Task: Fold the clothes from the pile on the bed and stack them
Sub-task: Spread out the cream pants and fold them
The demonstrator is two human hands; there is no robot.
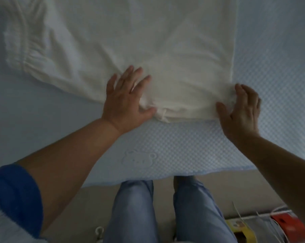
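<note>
A cream-white garment (134, 42) lies spread flat on the pale blue bed (274, 71), with a gathered elastic band along its left side. My left hand (126, 100) presses flat on the garment's near edge, fingers spread and straight. My right hand (241, 111) rests at the garment's near right corner, fingers extended and touching the cloth, thumb beside the hem. Neither hand grips the fabric. No clothes pile or stack shows in this view.
The bed's near edge (165, 174) runs just in front of my legs in blue jeans (130, 211). On the floor at lower right lie a red and yellow box (286, 223) and white cords. A bear motif (139, 159) is embossed in the bed cover.
</note>
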